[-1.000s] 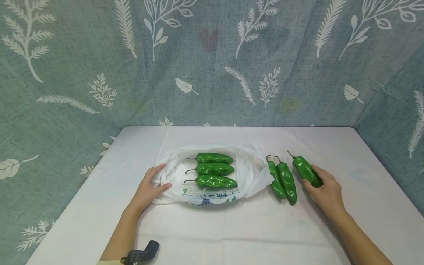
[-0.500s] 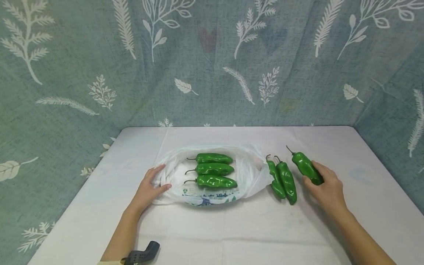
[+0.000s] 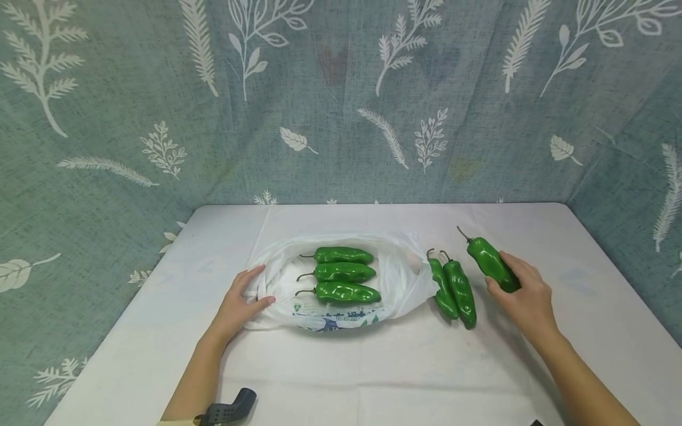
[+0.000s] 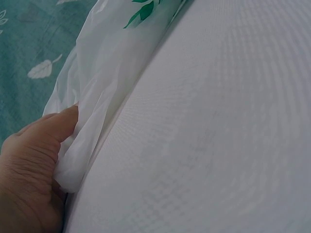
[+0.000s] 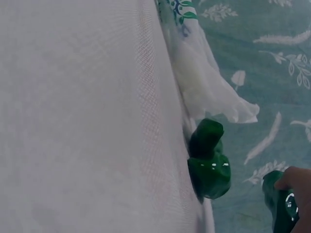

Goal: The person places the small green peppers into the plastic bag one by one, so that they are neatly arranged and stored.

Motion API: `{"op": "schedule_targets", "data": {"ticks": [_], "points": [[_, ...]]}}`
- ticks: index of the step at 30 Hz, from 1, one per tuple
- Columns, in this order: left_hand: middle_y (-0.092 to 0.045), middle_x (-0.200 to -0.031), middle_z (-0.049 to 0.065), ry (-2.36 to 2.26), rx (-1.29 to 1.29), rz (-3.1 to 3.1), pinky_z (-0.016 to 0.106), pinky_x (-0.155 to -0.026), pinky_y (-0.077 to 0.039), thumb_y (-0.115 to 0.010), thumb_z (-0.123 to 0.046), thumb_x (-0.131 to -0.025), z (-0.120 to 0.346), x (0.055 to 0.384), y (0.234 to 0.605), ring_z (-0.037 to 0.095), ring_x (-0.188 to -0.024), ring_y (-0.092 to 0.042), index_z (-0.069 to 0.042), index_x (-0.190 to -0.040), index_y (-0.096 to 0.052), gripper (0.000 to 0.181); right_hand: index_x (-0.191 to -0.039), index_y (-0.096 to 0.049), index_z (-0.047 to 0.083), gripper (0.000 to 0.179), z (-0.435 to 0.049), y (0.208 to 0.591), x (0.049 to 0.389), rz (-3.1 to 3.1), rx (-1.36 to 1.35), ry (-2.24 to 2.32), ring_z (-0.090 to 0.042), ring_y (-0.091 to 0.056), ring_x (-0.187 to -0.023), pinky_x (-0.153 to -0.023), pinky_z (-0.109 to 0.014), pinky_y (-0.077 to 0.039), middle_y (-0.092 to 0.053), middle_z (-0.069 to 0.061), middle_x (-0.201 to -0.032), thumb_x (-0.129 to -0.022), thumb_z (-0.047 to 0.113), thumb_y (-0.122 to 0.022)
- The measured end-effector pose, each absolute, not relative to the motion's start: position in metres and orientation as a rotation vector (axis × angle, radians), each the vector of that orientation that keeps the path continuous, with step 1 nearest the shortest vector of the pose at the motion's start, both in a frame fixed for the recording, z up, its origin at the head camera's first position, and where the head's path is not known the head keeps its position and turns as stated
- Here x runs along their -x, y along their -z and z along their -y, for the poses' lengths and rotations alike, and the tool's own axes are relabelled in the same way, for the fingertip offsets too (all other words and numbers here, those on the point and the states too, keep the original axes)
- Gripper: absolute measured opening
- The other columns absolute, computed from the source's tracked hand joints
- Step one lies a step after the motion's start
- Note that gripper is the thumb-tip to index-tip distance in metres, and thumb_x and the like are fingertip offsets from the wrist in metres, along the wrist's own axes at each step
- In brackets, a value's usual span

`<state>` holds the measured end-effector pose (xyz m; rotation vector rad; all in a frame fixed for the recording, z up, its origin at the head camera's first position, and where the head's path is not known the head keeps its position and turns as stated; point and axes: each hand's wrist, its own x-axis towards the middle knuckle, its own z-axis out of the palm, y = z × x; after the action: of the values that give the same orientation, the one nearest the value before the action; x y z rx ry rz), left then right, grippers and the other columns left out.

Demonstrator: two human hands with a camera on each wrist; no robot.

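A white plastic bag point(image 3: 407, 296) lies on its side with its opening spread wide, and three long green peppers point(image 3: 346, 272) rest in it side by side. My left hand point(image 3: 244, 297) holds the bag's left end; in the left wrist view the thumb point(image 4: 63, 124) lies against the crumpled plastic. At the right, my right hand point(image 3: 527, 296) grips another green pepper point(image 3: 489, 259) by its lower end, its stem pointing up and left. The pepper appears raised off the table. Two more green peppers point(image 3: 461, 293) lie between the bag and that hand, the left one partly covered by the bag's edge.
A white cloth covers the table point(image 3: 367, 367). Behind it and along the sides hangs a blue-green curtain point(image 3: 341, 118) with white leaf prints. A dark strap point(image 3: 229, 407) is on the left wrist.
My right hand has lifted its pepper slightly up and away from the table, shifting it a little toward the back. My left hand and the bag have stayed in place.
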<state>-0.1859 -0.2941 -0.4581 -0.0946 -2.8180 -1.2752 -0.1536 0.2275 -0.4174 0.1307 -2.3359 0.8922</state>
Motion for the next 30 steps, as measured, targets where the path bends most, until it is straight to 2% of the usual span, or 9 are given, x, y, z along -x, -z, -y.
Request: {"op": "schedule_targets", "data": {"ticks": [4,5,6,8,10,11,12,15,30], "points": [[-0.029,-0.148,0.016,1.285,0.103,2.812,0.064,-0.110,-0.016,-0.076,-0.029,-0.079,0.294,0.185,0.458,0.043,-0.140,-0.020,-0.016,-0.145,-0.035,0.079,-0.124,-0.057,-0.004,0.054,-0.225,0.415,0.155,2.327,-0.150,-0.902,-0.038,-0.055,-0.105,-0.076,0.000,-0.031,-0.058,-0.025,-0.122,-0.072,0.002,-0.072],[-0.029,-0.147,0.016,1.287,0.104,2.811,0.065,-0.110,-0.016,-0.076,-0.029,-0.079,0.294,0.185,0.457,0.044,-0.139,-0.020,-0.015,-0.145,-0.035,0.079,-0.124,-0.057,-0.004,0.054,-0.225,0.414,0.155,2.327,-0.155,-0.900,-0.038,-0.055,-0.105,-0.076,0.000,-0.032,-0.058,-0.025,-0.122,-0.072,0.002,-0.073],[-0.029,-0.147,0.016,1.291,0.105,2.809,0.064,-0.110,-0.016,-0.076,-0.029,-0.079,0.294,0.185,0.457,0.043,-0.139,-0.020,-0.015,-0.145,-0.035,0.079,-0.124,-0.057,-0.004,0.055,-0.224,0.414,0.155,2.327,-0.159,-0.896,-0.038,-0.055,-0.105,-0.078,-0.005,-0.039,-0.058,-0.025,-0.121,-0.072,0.002,-0.073],[-0.029,-0.148,0.016,1.290,0.102,2.810,0.065,-0.110,-0.016,-0.076,-0.029,-0.079,0.294,0.185,0.457,0.044,-0.139,-0.020,-0.016,-0.145,-0.035,0.079,-0.124,-0.057,-0.004,0.055,-0.222,0.412,0.155,2.330,-0.167,-0.890,-0.037,-0.055,-0.105,-0.078,-0.022,-0.051,-0.058,-0.025,-0.122,-0.072,0.002,-0.073],[-0.029,-0.148,0.016,1.288,0.098,2.813,0.064,-0.110,-0.016,-0.076,-0.030,-0.079,0.294,0.185,0.457,0.043,-0.140,-0.020,-0.016,-0.145,-0.035,0.079,-0.125,-0.057,-0.003,0.055,-0.220,0.410,0.155,2.333,-0.171,-0.894,-0.036,-0.055,-0.105,-0.078,-0.022,-0.051,-0.058,-0.023,-0.123,-0.073,0.002,-0.073],[-0.029,-0.148,0.016,1.289,0.096,2.814,0.064,-0.110,-0.016,-0.076,-0.030,-0.079,0.294,0.185,0.457,0.043,-0.140,-0.020,-0.016,-0.145,-0.035,0.079,-0.126,-0.057,-0.003,0.056,-0.219,0.409,0.155,2.330,-0.178,-0.899,-0.036,-0.055,-0.105,-0.078,-0.021,-0.052,-0.057,-0.023,-0.123,-0.073,0.001,-0.073],[-0.029,-0.148,0.016,1.288,0.094,2.814,0.064,-0.110,-0.016,-0.076,-0.031,-0.079,0.294,0.185,0.457,0.043,-0.140,-0.020,-0.016,-0.145,-0.035,0.079,-0.126,-0.057,-0.003,0.056,-0.218,0.408,0.155,2.324,-0.188,-0.913,-0.036,-0.055,-0.105,-0.079,-0.012,-0.048,-0.057,-0.023,-0.123,-0.073,0.001,-0.073],[-0.029,-0.148,0.015,1.285,0.094,2.813,0.064,-0.110,-0.017,-0.076,-0.030,-0.079,0.294,0.185,0.457,0.043,-0.140,-0.020,-0.016,-0.145,-0.035,0.079,-0.126,-0.057,-0.003,0.056,-0.216,0.406,0.155,2.304,-0.220,-0.952,-0.036,-0.055,-0.105,-0.078,0.007,-0.026,-0.057,-0.024,-0.123,-0.072,-0.001,-0.073],[-0.029,-0.148,0.016,1.284,0.103,2.812,0.064,-0.110,-0.016,-0.076,-0.031,-0.079,0.295,0.186,0.459,0.043,-0.140,-0.020,-0.016,-0.145,-0.035,0.079,-0.124,-0.058,-0.003,0.058,-0.203,0.393,0.151,2.249,-0.335,-0.964,-0.036,-0.055,-0.106,-0.081,0.006,-0.030,-0.059,-0.023,-0.121,-0.069,-0.006,-0.074]]}}
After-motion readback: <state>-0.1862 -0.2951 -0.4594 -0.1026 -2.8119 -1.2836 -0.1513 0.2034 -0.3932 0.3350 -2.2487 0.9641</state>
